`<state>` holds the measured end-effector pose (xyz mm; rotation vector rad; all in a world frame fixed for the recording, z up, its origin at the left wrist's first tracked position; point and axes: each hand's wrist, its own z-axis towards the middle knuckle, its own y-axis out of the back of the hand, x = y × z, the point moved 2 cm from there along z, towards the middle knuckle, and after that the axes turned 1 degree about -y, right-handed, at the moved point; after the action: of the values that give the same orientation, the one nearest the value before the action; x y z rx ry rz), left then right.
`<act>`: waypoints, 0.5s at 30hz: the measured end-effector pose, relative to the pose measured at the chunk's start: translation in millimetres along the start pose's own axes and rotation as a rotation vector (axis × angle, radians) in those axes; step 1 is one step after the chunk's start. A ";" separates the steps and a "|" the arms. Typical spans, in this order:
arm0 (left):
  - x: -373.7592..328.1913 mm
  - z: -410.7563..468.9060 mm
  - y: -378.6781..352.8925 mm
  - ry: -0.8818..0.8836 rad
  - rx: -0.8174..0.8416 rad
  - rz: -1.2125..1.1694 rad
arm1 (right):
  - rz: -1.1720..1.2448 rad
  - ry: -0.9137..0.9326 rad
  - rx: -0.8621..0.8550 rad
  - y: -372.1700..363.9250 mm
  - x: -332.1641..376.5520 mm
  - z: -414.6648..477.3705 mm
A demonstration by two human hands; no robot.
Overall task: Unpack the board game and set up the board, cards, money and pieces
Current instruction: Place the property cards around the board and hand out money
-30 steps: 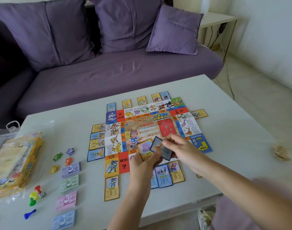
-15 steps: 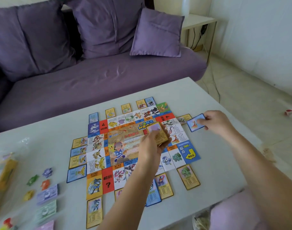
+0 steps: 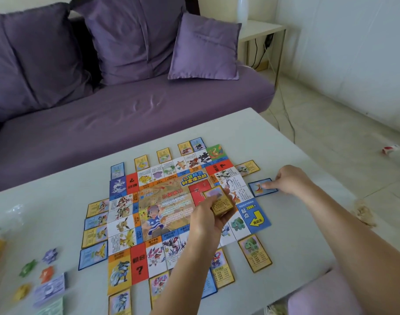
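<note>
Pressing the blue card (image 3: 262, 187) onto the surface (image 3: 285, 137), the right hand (image 3: 291, 180) is working just beside the right edge of the board (image 3: 162, 208). One of its fingers (image 3: 267, 185) is lying on top of the card while the others are folding in, and I cannot tell whether the thumb is pinching the far edge. The card is lying flat with its long axis pointing away from the board, to the left of the knuckles. The left hand (image 3: 205, 218) is hovering over the middle of the board and gripping the stack of cards (image 3: 220, 202), with the thumb on top and the fingers underneath. This stack is lying to the left of the right hand, so I am judging that the right hand, not the left, is the one to come across for the next card. Counting the laid-out cards (image 3: 254, 253) around the board, I am finding five on the far side, four on the left, two on the right with the blue one, and about five on the near side, where the left arm is hiding some. At the left, four small pieces (image 3: 46, 274) are lying near two money piles (image 3: 50, 289), the second one cut by the frame edge.
</note>
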<state>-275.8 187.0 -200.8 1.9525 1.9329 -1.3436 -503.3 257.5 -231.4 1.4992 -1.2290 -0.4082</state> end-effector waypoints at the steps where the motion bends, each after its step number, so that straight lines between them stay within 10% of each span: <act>1: 0.3 -1.2 0.0 0.001 0.003 0.005 | -0.002 0.005 0.006 0.6 -0.3 -0.5; 15: 0.0 -10.7 5.7 0.006 0.052 0.031 | -0.032 0.094 0.007 1.8 -1.5 0.2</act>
<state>-265.5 192.4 -197.2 2.0031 1.8813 -1.3954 -504.8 258.9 -230.4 1.5288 -1.1355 -0.3507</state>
